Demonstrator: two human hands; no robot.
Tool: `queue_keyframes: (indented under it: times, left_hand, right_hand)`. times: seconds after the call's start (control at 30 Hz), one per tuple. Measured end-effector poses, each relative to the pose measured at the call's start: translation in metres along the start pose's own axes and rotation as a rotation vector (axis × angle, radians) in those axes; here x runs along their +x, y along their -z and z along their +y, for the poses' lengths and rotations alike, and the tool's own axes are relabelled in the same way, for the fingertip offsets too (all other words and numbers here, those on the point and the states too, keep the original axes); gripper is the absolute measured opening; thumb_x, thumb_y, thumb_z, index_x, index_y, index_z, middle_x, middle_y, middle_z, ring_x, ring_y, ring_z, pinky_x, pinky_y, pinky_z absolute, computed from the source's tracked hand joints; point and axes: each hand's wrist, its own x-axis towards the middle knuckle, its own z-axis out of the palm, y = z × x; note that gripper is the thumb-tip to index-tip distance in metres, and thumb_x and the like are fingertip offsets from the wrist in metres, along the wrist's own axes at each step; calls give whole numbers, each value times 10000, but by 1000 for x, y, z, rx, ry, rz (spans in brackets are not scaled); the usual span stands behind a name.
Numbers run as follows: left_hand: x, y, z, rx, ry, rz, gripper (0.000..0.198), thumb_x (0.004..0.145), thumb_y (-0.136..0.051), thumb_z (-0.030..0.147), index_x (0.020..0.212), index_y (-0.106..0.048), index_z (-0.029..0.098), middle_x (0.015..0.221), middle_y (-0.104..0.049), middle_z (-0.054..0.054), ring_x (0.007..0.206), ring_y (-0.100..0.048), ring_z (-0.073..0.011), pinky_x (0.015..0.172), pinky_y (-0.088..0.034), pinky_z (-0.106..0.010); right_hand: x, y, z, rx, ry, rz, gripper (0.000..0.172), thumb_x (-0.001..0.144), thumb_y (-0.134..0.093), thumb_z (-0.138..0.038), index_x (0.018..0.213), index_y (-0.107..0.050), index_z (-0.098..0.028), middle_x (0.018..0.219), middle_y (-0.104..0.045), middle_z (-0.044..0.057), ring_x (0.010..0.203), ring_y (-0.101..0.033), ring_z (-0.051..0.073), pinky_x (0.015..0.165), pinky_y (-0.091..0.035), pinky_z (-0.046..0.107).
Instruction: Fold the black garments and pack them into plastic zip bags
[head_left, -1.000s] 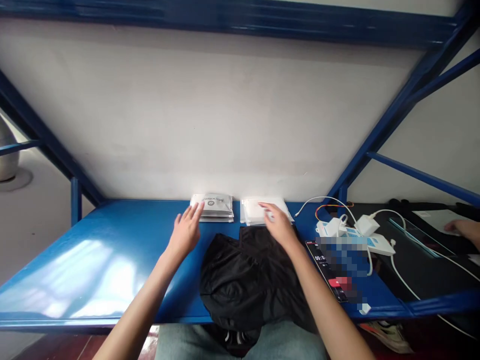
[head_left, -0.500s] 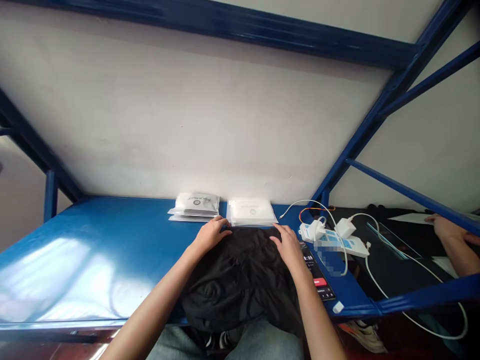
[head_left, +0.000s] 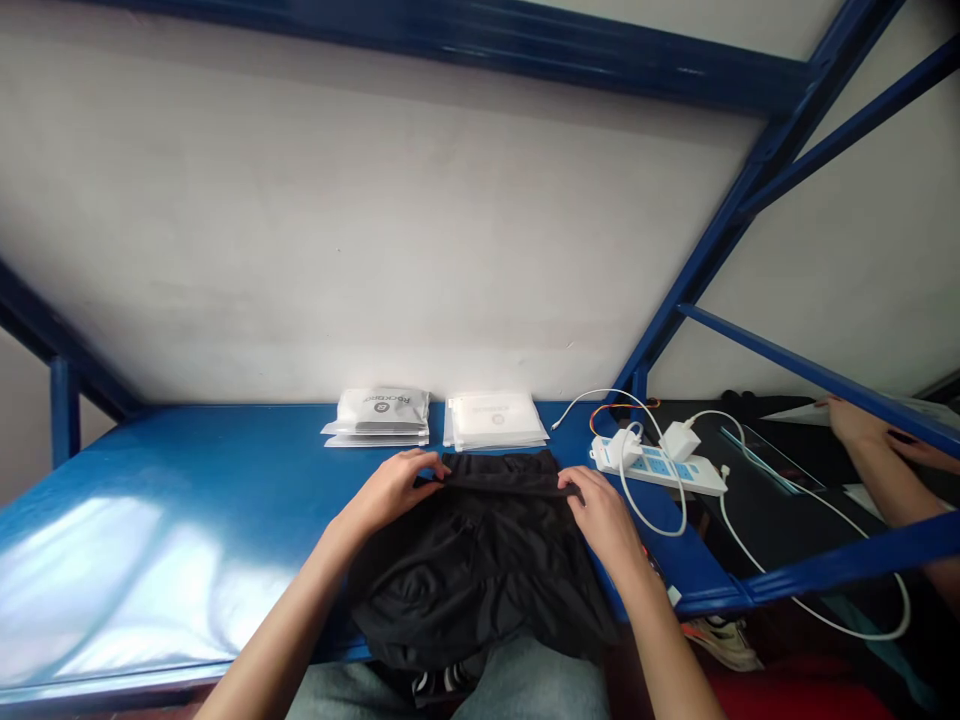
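A black garment lies crumpled on the blue table, hanging over the near edge onto my lap. My left hand is closed on the left end of its stretched top band. At the band's right end my right hand pinches the cloth. Just behind the garment lie two stacks of flat white plastic packets: one with a printed logo on the left, one plain on the right.
A white power strip with plugged chargers and white cables sits right of the garment. Blue rack beams rise at the right. Another person's hands rest on a dark surface at far right. A white wall stands behind the table.
Both hands came back from the packet stacks to the garment, gripped its top edge and pulled it taut between them. The view shifted slightly to the right.
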Motion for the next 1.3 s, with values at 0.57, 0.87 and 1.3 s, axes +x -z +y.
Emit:
queue_keyframes:
  times: [0.57,0.87,1.3]
  left_hand:
    - [-114,-4,43,16,-302,-55,259,1044,-541,264,1211,-738,250,1145,-799,-58,1179,-715,-212,969,-574,-318]
    - [-146,-13,23,151,-216,-129,235,956,-685,406,1096,-772,238,1220,-770,-100,1223,-694,-265,1017,-579,-386]
    - [-160,-6,19,-150,42,-85,180,998,-608,256,1121,-740,262,1217,-770,-66,1264,-657,-234,1051,-540,-335]
  right_hand:
    - [-88,27,-7,83,191,-251,385,980,-555,-212,1287,-708,-386,1330,-719,11,1300,-642,261,1086,-566,493]
    - [-127,30,5,131,164,-465,429,870,-780,-375,1294,-716,-356,1415,-654,60,1384,-550,325,1071,-577,495]
    - [-126,49,-3,229,2,-609,371,1008,-615,-347,1371,-641,-415,1444,-624,-9,1428,-502,264,1159,-483,440]
